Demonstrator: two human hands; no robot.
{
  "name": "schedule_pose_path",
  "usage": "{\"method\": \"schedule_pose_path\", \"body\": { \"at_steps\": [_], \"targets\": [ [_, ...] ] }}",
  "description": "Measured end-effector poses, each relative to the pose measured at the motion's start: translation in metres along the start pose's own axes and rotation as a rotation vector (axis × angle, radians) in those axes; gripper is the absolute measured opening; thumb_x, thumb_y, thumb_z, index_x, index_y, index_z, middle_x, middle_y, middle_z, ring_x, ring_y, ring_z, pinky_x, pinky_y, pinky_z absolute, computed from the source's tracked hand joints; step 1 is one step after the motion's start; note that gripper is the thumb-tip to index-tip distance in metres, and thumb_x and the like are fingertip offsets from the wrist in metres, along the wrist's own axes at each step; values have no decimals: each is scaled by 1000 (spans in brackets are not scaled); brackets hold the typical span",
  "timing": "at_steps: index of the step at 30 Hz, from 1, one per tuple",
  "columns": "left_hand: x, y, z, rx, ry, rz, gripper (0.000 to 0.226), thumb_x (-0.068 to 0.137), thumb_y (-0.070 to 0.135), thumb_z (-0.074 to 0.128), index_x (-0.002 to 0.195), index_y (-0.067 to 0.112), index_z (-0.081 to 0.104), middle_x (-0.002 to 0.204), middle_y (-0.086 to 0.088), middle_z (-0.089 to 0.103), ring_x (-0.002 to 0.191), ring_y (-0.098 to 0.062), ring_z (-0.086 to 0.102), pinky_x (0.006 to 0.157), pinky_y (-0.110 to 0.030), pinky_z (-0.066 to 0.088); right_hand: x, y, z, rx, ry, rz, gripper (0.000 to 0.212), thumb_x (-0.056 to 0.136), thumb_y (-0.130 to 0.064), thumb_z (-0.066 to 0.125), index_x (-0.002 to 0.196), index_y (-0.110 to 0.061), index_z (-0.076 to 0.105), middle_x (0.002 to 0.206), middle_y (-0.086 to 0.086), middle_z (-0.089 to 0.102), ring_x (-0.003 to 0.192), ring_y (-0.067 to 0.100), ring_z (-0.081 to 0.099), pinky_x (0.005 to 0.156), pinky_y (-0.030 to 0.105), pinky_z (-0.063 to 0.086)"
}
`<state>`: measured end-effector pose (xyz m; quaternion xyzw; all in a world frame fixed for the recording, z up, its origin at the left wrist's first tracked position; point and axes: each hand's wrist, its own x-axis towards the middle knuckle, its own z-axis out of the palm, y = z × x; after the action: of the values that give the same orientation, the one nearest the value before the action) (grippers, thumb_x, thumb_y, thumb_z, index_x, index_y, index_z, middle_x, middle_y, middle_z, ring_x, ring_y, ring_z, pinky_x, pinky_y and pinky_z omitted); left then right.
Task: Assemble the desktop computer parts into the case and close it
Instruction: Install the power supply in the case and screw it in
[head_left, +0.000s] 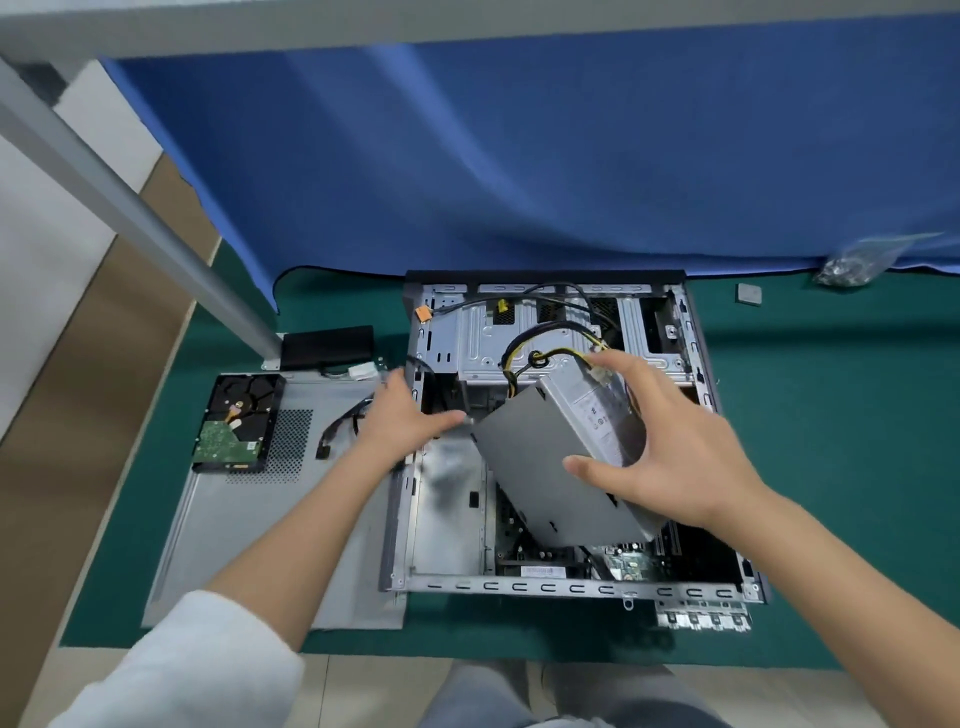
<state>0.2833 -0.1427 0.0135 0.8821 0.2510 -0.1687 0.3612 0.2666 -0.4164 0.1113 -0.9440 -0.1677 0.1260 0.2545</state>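
Green mat (831, 467) covering a pale floor (363, 686). Far side: blue cloth (519, 156) hanging from a grey tabletop edge (467, 21), its hem resting on the mat. Left: grey table leg (130, 208) slanting down to the mat; brown floor strip (78, 389) beside a white wall (31, 260).

I count one open computer case (571, 588) in front of me and one power supply unit (540, 467), with one bundle of yellow and black cables (550, 353) coming off it. Beside the case I count one side panel (249, 530), one hard drive (236, 423) lying on it, and one black optical drive (327, 345). Farther off I see one small square chip (748, 294) and one clear bag of screws (857, 262). Two hands are mine: my left hand (405, 415) and my right hand (670, 447).
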Motion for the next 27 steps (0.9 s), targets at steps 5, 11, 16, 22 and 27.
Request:
{"method": "schedule_pose_path", "body": {
  "at_steps": [5, 11, 16, 22, 27],
  "targets": [
    [13, 3, 4, 108, 249, 10, 55, 85, 37, 68, 125, 6, 46, 114, -12, 61, 92, -26, 56, 70, -32, 42, 1, -7, 23, 125, 22, 59, 81, 59, -73, 62, 126, -61, 18, 127, -17, 48, 77, 12, 61, 60, 25, 41],
    [17, -1, -10, -3, 369, 140, 24, 84, 37, 68, 85, 16, 57, 77, 6, 60, 79, -18, 60, 60, -25, 40, 7, -13, 46, 282, 45, 165, 80, 61, -67, 69, 124, -61, 20, 122, -17, 50, 88, 12, 55, 67, 31, 42],
    [21, -4, 0, -163, 338, 130, 33, 91, 39, 60, 104, 11, 49, 103, -5, 59, 93, -21, 57, 80, -36, 48, 8, -21, 57, 343, 36, 191, 80, 56, -69, 66, 122, -62, 22, 123, -16, 53, 98, 14, 57, 77, 37, 48],
    [20, -9, 15, -180, 348, 119, 41, 96, 46, 46, 109, 8, 47, 103, -10, 54, 81, -23, 50, 67, -34, 39, 7, -15, 75, 395, 19, 318, 79, 52, -71, 63, 120, -61, 23, 121, -15, 52, 98, 14, 56, 73, 34, 44],
    [21, -9, 19, -130, 378, 147, 41, 99, 43, 42, 107, 3, 47, 98, -9, 52, 80, -22, 46, 67, -33, 35, 14, -23, 101, 469, -15, 400, 79, 50, -71, 63, 116, -59, 23, 113, -13, 56, 89, 13, 61, 74, 35, 49]
  ]
}}
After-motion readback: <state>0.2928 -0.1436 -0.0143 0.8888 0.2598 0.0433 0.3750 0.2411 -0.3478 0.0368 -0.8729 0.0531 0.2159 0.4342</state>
